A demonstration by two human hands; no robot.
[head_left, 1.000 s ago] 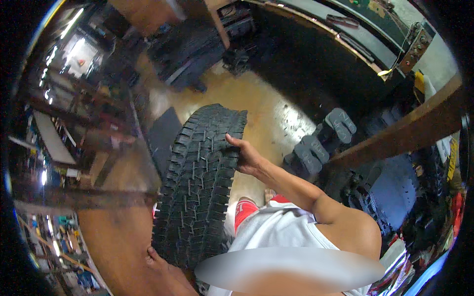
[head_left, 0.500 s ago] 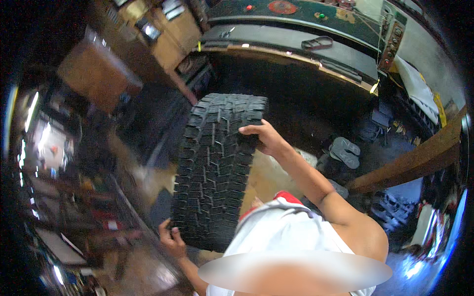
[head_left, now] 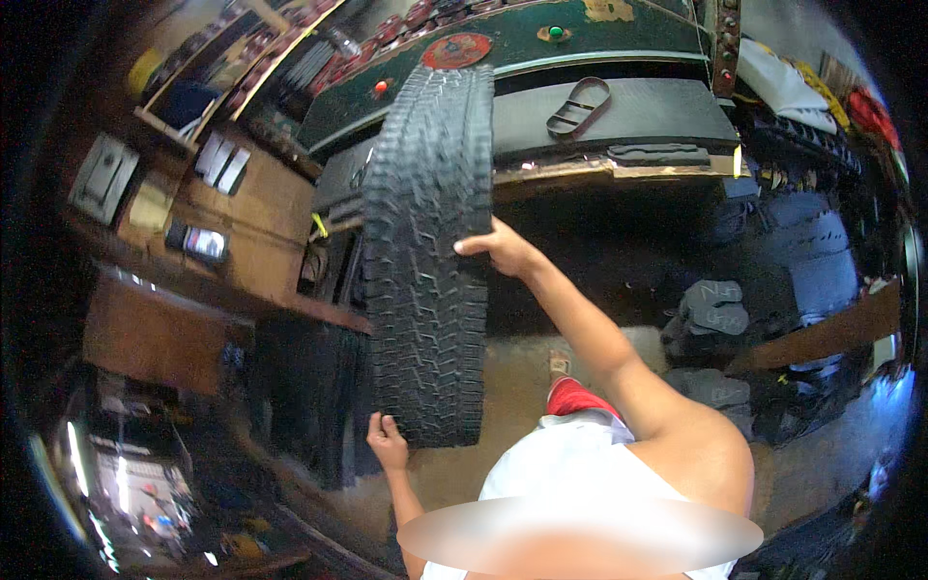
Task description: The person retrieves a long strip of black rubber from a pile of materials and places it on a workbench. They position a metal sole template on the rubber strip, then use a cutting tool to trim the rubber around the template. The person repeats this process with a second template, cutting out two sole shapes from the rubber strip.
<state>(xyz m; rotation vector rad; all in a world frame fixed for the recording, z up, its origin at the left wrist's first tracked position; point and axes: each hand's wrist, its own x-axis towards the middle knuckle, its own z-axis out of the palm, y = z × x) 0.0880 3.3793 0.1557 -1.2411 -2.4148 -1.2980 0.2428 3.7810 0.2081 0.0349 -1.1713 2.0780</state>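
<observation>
A black tyre (head_left: 425, 280) with deep blocky tread stands on edge before me, its tread toward me. Its far end rises in front of the green machine (head_left: 628, 43) and the grey bench top (head_left: 667, 111). My right hand (head_left: 507, 251) grips its right edge, the thumb laid over the tread and the other fingers hidden behind the sidewall. Low down at the tyre's near left edge, my left hand (head_left: 389, 445) holds it with bent fingers, partly out of sight. Whether the tyre touches the floor is hidden.
A black rubber loop (head_left: 578, 106) lies on the bench top. Flat grey sole-shaped pieces (head_left: 715, 307) lie on the right, near a wooden beam (head_left: 822, 333). Wooden shelving (head_left: 261, 193) with a small device (head_left: 198, 242) stands at left. Dark sheets hang below it.
My view has turned, and the tyre now reaches up over the bench edge to the red disc on the machine. Both hands have stayed on it.
</observation>
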